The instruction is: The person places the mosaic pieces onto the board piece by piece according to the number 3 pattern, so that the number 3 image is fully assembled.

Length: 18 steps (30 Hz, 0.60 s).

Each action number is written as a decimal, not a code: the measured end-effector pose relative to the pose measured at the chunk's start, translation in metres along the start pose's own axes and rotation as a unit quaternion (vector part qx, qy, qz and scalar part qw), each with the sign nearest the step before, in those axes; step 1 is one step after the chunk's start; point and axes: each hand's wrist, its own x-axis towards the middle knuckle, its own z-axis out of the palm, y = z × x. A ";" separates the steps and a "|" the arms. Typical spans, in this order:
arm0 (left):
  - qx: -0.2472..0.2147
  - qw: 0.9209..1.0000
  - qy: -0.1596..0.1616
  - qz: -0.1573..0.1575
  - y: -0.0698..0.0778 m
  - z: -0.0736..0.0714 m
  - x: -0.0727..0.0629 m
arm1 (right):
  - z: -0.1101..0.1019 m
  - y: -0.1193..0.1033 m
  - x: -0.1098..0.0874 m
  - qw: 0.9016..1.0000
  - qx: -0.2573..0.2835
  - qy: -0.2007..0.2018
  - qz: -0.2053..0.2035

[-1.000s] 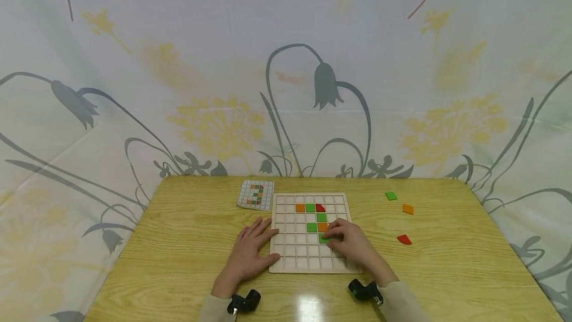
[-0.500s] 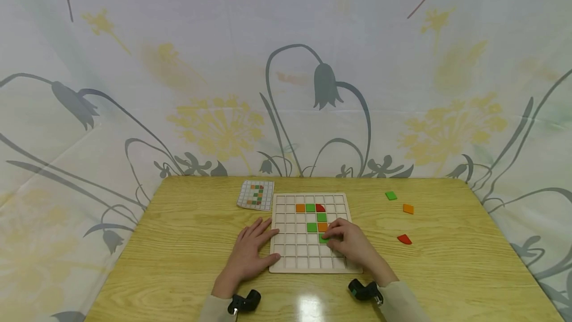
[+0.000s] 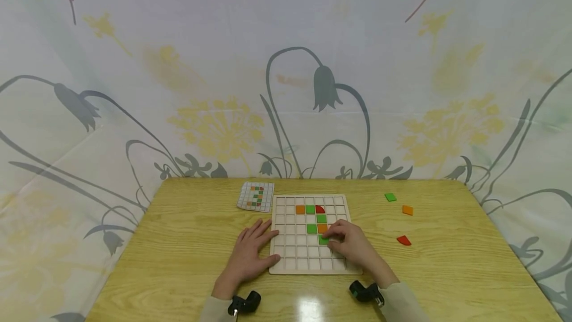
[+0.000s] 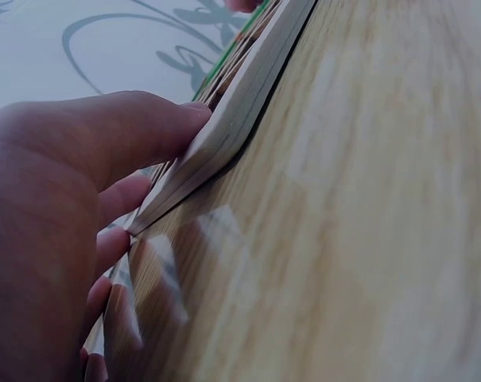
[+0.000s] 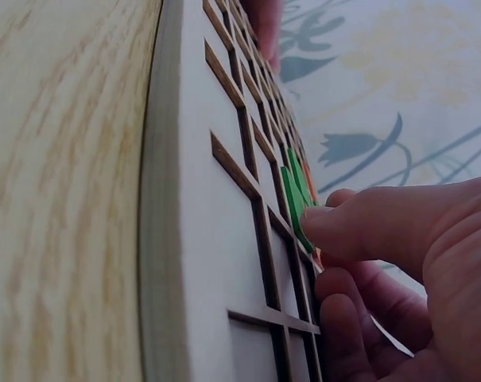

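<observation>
A wooden grid board (image 3: 290,250) lies on the table with orange, green and red tiles in its cells. My right hand (image 3: 353,244) pinches a green square tile (image 3: 323,239) between thumb and forefinger, just below an orange tile (image 3: 322,228). In the right wrist view that green tile (image 5: 294,208) stands slightly raised over its cell, its far side hidden by the fingers. My left hand (image 3: 250,252) is spread at the board's left side, thumb and a fingertip on the rim. The left wrist view shows the thumb resting on the board's edge (image 4: 232,119).
A printed pattern card (image 3: 255,196) lies beyond the left hand, beside the board's upper left corner. To the right of the board are a loose green tile (image 3: 391,197), an orange tile (image 3: 407,210) and a red quarter-round tile (image 3: 404,240). A patterned cloth (image 3: 286,73) hangs behind the table.
The head view has tipped very slightly, so everything sits a little lower in it. Both hands and the tiles keep their places.
</observation>
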 end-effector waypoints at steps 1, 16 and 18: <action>0.001 1.000 0.000 0.000 0.000 0.000 0.000 | -0.001 0.000 0.000 1.000 0.000 0.002 -0.002; 0.008 1.000 0.000 0.006 -0.002 0.000 0.000 | -0.027 0.010 -0.004 0.999 -0.001 0.036 0.036; 0.008 1.000 0.000 0.007 -0.002 0.000 0.000 | -0.033 0.013 -0.006 0.998 -0.006 0.043 0.034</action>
